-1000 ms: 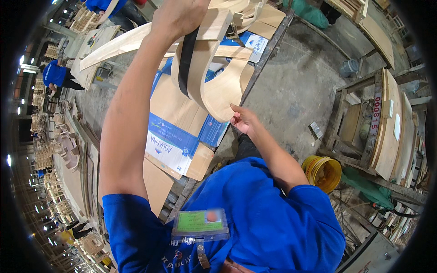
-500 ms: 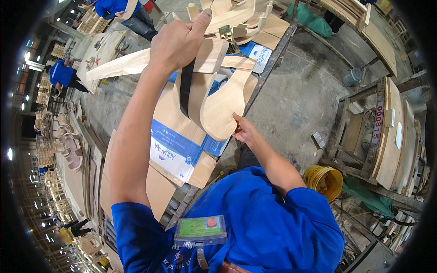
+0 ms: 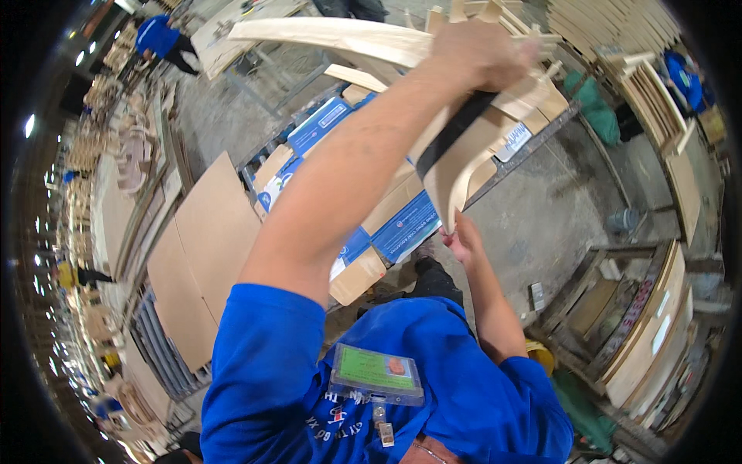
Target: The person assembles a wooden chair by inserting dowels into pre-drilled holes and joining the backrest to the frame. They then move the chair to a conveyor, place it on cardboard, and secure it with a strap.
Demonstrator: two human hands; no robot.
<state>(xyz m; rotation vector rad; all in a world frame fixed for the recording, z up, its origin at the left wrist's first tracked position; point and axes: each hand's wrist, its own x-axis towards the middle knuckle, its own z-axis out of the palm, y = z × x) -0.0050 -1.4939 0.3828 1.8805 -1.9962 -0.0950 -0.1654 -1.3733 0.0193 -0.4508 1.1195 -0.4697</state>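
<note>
Floor (image 3: 556, 209): grey concrete, stained, taking up the middle and right of the head view.
Workbench (image 3: 495, 166): metal-edged table running on a slant, covered with flattened cardboard.
Cardboard sheets (image 3: 209, 247): big plain brown panels leaning at the bench's left end; blue-and-white printed cartons (image 3: 402, 228) lie flat on the benchtop under the hands.
Rack (image 3: 641, 325): wooden frame at right with curved plywood panels standing on edge inside it.
Wood stack (image 3: 618, 31): pale slats piled at top right, with a green cloth just beside them.
Long curved piece (image 3: 340, 35): pale bent wood, arching leftward from the left hand, raised above the bench.
Shaped pieces (image 3: 456, 174): pale bent-wood blanks with a dark strip along one edge, hanging down from the left hand to the right hand, above the cartons.
Left hand (image 3: 479, 54): raised high, fist closed around the upper ends of the wood pieces.
Right hand (image 3: 462, 240): low, near the bench edge, fingers touching the lower tip of the shaped pieces; whether it grips I cannot tell.
Badge (image 3: 376, 374): green card in a clear sleeve on the blue shirt.
</note>
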